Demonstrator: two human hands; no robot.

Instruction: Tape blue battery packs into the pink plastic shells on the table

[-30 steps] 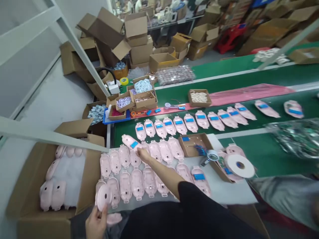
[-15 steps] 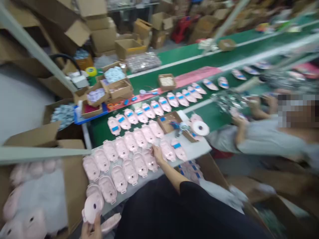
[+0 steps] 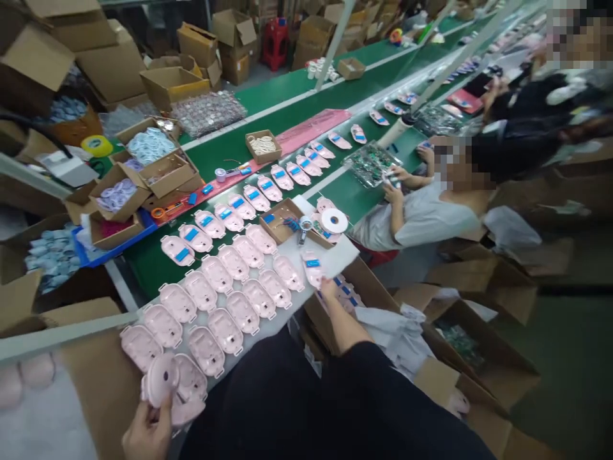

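Note:
My left hand (image 3: 146, 431) is closed on a small stack of pink plastic shells (image 3: 165, 385) at the bottom left, with a round-holed shell on top. My right hand (image 3: 328, 289) reaches past the right end of the white work board (image 3: 342, 255) and grips a pink shell with a blue sticker (image 3: 313, 266). Rows of pink shells (image 3: 225, 291) lie on the board between my hands. Below my right hand an open carton (image 3: 366, 291) holds more stickered shells.
A green conveyor (image 3: 330, 96) carries a line of stickered pink shells (image 3: 249, 204). Small cartons of parts (image 3: 158, 169), a tape roll (image 3: 334, 220) and a tray sit near it. Two seated people (image 3: 421, 211) work to the right. Cardboard boxes crowd the floor.
My view has swung right. My right hand moved from the middle of the shell rows to the board's right end and took a stickered shell. My left hand kept its stack.

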